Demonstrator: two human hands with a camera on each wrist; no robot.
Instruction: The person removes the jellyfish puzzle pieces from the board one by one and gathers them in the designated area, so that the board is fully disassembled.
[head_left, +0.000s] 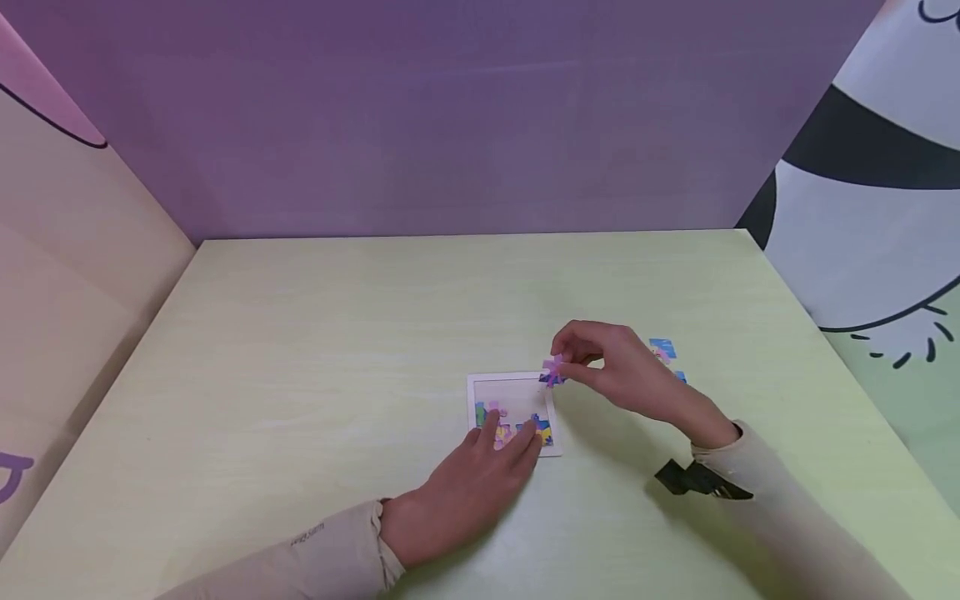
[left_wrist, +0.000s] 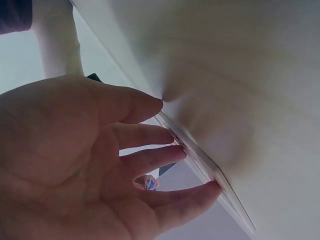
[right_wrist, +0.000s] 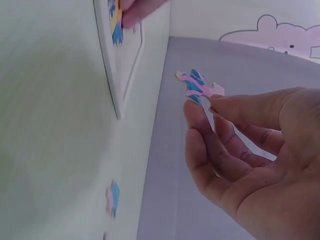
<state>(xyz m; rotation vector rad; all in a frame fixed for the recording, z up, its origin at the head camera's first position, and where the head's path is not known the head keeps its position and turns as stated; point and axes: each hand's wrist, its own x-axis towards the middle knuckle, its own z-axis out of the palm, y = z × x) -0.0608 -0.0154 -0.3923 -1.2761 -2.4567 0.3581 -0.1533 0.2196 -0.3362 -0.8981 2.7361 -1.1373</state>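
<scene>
A small jigsaw piece printed in pink, blue and purple [head_left: 553, 372] is held up off the worktop [head_left: 300, 375] at the far right corner of a shallow white square puzzle tray [head_left: 471, 417]. The right hand [head_left: 637, 375] has its grip pinched on that piece between thumb and fingertips. The left hand [head_left: 468, 492] reaches over the tray's near edge, its grip spread apart, fingertips touching the tray. Multicoloured interlocking pieces [head_left: 545, 432] lie along the tray's near side. Loose blue-and-pink cardboard pieces [head_left: 663, 347] lie right of the tray. A plain purple panel [head_left: 450, 117] stands well beyond it.
</scene>
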